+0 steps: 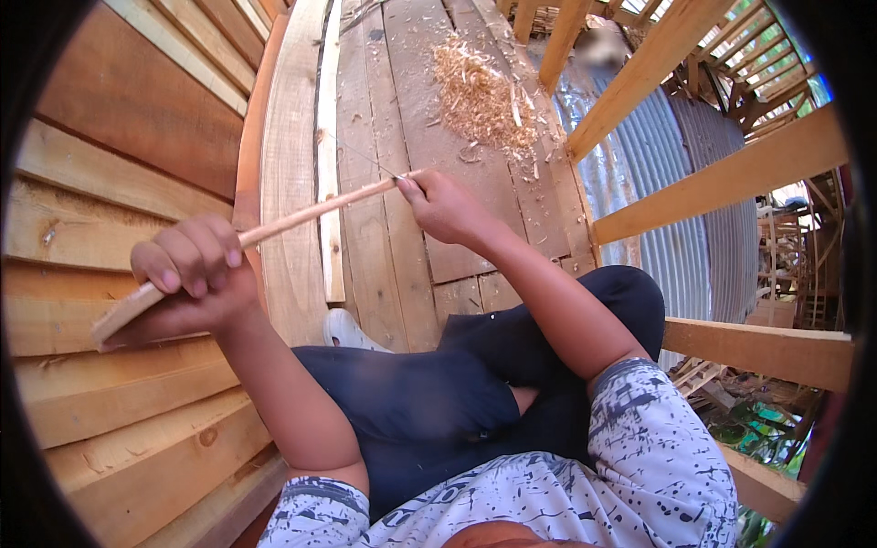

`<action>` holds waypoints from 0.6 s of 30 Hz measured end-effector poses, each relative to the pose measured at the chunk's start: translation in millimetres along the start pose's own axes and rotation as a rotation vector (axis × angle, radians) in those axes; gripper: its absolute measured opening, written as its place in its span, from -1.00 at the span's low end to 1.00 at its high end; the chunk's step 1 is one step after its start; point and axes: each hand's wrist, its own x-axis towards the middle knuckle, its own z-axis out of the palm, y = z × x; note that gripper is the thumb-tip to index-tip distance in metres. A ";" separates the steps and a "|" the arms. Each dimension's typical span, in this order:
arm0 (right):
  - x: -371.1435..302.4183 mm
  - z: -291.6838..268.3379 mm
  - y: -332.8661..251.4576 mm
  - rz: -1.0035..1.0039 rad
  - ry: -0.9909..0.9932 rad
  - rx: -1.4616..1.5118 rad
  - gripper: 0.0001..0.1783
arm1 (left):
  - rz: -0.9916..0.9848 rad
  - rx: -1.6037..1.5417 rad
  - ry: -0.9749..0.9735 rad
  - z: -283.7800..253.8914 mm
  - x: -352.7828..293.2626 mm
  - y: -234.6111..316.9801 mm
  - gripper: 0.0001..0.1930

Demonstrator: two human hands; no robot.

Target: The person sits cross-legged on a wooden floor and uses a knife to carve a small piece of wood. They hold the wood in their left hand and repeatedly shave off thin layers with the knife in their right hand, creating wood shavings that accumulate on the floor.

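A long, slim wooden strip [320,208] slants up from left to right in front of me. My left hand [196,265] is closed round its thicker near end, fingers wrapped over the top, and a flat wooden tip sticks out beyond the palm. At the far, narrower end, my right hand [449,208] grips the strip between thumb and fingers. From that right grip a thin, dark, wire-like line [367,160] runs up and to the left over the boards; I cannot tell what it is.
Curled wood shavings [484,96] are heaped on the plank floor [397,265] ahead. A pale narrow batten [329,183] lies along the floor. Wooden wall planks [110,283] rise at left. A timber railing [722,178] stands at right, with corrugated metal sheets [671,183] beyond it.
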 end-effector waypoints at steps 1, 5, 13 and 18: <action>-5.6 2.9 -11.8 -0.034 -0.023 0.142 -0.45 | 0.006 0.027 0.067 -4.2 0.0 2.4 -0.08; 18.1 10.7 23.8 -0.038 0.050 0.033 -0.44 | 0.058 0.017 0.106 -8.3 2.2 0.7 -0.07; 15.3 16.4 20.8 -0.010 0.143 -0.008 -0.43 | 0.051 0.139 0.265 22.2 1.8 -8.9 -0.07; 13.4 15.1 20.9 0.160 -0.021 0.168 -0.43 | 0.065 0.210 0.436 27.5 1.3 -8.5 -0.07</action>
